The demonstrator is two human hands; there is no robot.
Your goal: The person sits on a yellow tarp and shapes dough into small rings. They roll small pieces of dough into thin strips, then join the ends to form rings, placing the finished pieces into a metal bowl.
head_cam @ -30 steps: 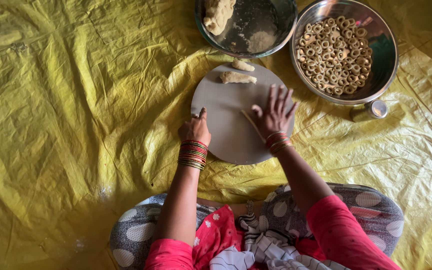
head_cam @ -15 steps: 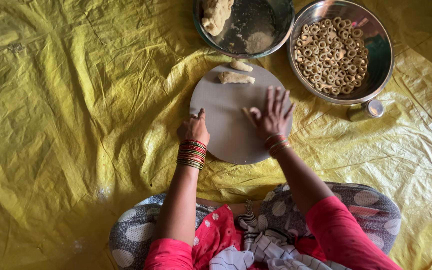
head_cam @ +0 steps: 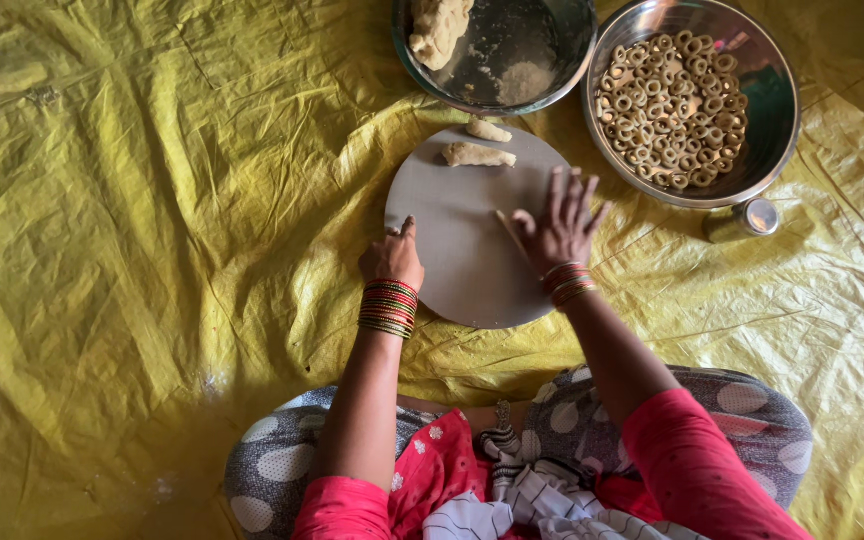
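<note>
Grip, right hand: right hand lies flat and spread, palm down, fingers apart, pressing on a thin dough strand against the round board; nothing is clasped.
Grip, left hand: left hand rests curled at the board's left edge, thumb pointing up onto the rim; whether the fingers close on the rim I cannot tell.
Dough strand: a slim pale roll, slanting out from under the right palm toward the upper left, lying on the right half of the board.
Round board: grey, flat, set on the yellow sheet straight ahead of the person's knees.
Dough pieces: two short lumps at the far edge of the board, one just behind the other, well apart from both hands.
Left bowl: steel bowl beyond the board, with a big lump of dough against its left wall and some flour dust on its floor.
Right bowl: wide steel basin to the right of the first bowl, holding a heap of small dough rings.
Small tin: a little steel cup lying on its side just below the basin.
Wrists: stacked red, green and gold bangles on the left wrist, a thinner set on the right.
Clothing: red sleeves, grey cloth with pale spots over the knees.
</note>
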